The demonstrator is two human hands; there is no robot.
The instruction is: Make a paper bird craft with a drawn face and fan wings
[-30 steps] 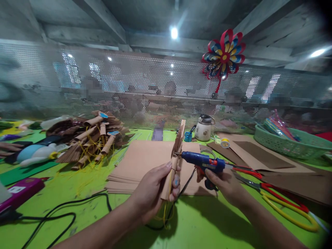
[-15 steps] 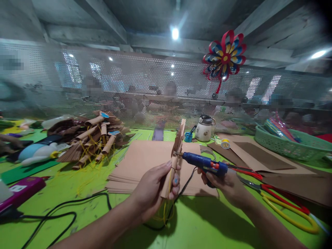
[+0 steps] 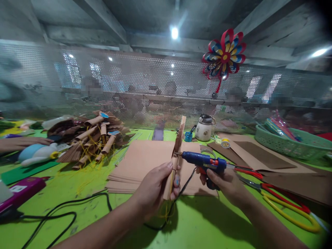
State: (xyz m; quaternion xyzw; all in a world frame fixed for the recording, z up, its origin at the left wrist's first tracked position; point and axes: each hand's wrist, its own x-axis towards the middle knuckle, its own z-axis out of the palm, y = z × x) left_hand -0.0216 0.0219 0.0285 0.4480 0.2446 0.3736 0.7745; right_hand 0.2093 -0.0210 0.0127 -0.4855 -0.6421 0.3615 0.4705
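My left hand (image 3: 158, 183) is closed around a folded brown paper fan (image 3: 178, 140), held upright on edge. Yellow string (image 3: 167, 211) is tied round it and dangles below. In my right hand (image 3: 220, 181) is a blue glue gun (image 3: 201, 159), gripped by its handle with the fingers near the red trigger. The nozzle points left and meets, or nearly meets, the fan just above my left thumb; which of the two I cannot tell. A stack of light brown paper sheets (image 3: 145, 152) lies under and behind both hands.
Piled fans with yellow strings (image 3: 103, 138) lie left, beside another person's hand (image 3: 31, 142). A black cable (image 3: 90, 197) crosses the green table (image 3: 103, 228). Scissors (image 3: 287, 204), a green basket (image 3: 298, 152) and brown sheets are right. A flask (image 3: 203, 128) stands behind; a paper flower (image 3: 225, 57) hangs above.
The fan has tilted slightly in my left hand, and the glue gun has shifted a little. Another person's hand now reaches farther in at the left, beside the pile.
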